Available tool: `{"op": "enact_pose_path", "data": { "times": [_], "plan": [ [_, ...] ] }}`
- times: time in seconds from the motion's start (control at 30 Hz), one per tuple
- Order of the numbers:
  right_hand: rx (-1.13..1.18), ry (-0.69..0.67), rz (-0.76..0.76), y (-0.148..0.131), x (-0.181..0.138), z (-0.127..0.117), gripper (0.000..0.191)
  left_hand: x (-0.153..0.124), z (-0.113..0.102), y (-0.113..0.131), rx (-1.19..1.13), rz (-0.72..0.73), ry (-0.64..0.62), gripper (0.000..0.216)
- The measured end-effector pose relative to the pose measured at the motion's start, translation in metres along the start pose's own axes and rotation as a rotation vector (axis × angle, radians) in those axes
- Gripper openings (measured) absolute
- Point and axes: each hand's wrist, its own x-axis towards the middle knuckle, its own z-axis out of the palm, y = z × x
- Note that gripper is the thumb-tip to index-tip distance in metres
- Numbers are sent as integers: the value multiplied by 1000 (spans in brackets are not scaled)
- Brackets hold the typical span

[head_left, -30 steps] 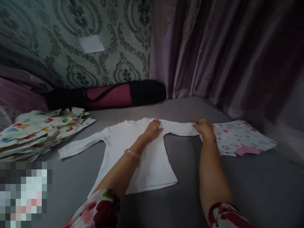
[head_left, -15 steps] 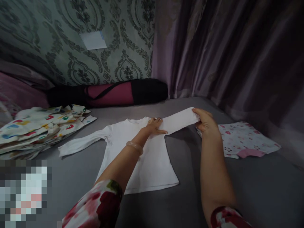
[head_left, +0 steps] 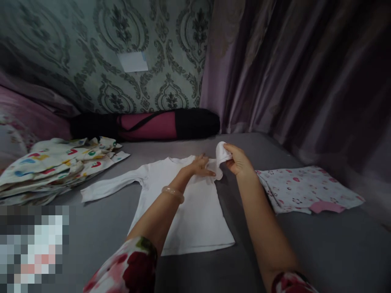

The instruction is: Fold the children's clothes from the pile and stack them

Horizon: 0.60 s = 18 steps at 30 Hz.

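A small white long-sleeved shirt [head_left: 189,203] lies flat on the grey bed [head_left: 320,244]. My left hand [head_left: 200,166] rests flat, fingers spread, on the shirt's right shoulder. My right hand [head_left: 238,159] pinches the cuff of the right sleeve [head_left: 222,154] and holds it lifted just above the shoulder, the sleeve doubled back toward the body. The left sleeve stays stretched out to the left. A bracelet [head_left: 172,193] circles my left wrist.
A stack of colourful printed clothes [head_left: 58,162] lies at the left. A folded white-and-pink patterned garment [head_left: 305,187] sits at the right. A dark red and black roll [head_left: 159,124] lies against the patterned wall; curtains [head_left: 305,73] hang at the right.
My right hand lifted the right sleeve by its end and carried it leftward, from stretched out flat to folded up over the shoulder. My left hand stayed pressed on the shirt.
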Motion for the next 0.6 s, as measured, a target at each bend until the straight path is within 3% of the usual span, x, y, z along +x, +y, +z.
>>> {"op": "enact_pose_path", "data": {
  "times": [0.07, 0.2, 0.37, 0.47, 0.53, 0.6],
  "plan": [
    [-45, 33, -30, -4, 2, 9, 11, -16, -3, -13, -194, -21, 151, 82],
    [-253, 40, -90, 2, 2, 42, 9, -57, -11, -42, -728, -238, 400, 54],
    [-785, -21, -321, 61, -4, 80, 15, -90, -11, -73, -1255, -400, 538, 44],
    [-1026, -214, -343, 105, -8, 87, 17, -90, -10, -80, -1381, -385, 500, 53],
    [-1020, -391, -290, 123, -9, 85, 19, -86, -9, -81, -1336, -383, 476, 58],
    [-936, -433, -240, 125, -5, 79, 17, -83, -7, -81, -1239, -408, 513, 58]
  ]
}}
